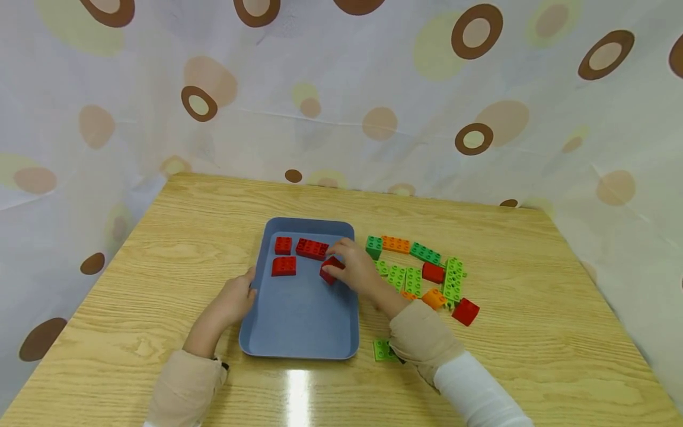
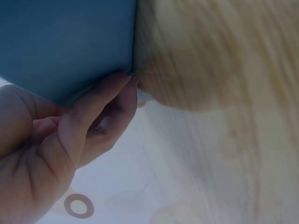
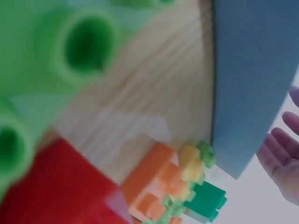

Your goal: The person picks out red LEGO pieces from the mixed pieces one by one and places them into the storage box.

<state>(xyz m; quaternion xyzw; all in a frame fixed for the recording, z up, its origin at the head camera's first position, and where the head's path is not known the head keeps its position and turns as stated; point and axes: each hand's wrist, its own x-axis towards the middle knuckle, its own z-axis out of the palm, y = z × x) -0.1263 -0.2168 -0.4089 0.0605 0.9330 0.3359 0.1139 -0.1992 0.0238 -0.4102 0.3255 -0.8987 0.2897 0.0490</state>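
A blue-grey tray (image 1: 299, 323) lies on the wooden table. My left hand (image 1: 235, 299) holds its left side; in the left wrist view the bent fingers (image 2: 110, 105) meet the tray wall (image 2: 70, 42) at its lower edge. Over the tray's right part, my right hand (image 1: 356, 267) grips a red toy brick (image 1: 329, 271) with thumb and fingers. Three more red pieces are in the tray: a small brick (image 1: 283, 245), a long brick (image 1: 312, 248) and a brick with a rounded edge (image 1: 284, 266). The right wrist view shows the right hand's fingers (image 3: 282, 144) beyond the tray wall.
Right of the tray lie loose green, orange and red bricks, including a dark green one (image 1: 425, 253), an orange one (image 1: 395, 244), a long light green piece (image 1: 453, 280) and a red one (image 1: 466, 312). Another light green brick (image 1: 382, 350) is near the right sleeve. A patterned cloth (image 1: 341, 89) hangs behind.
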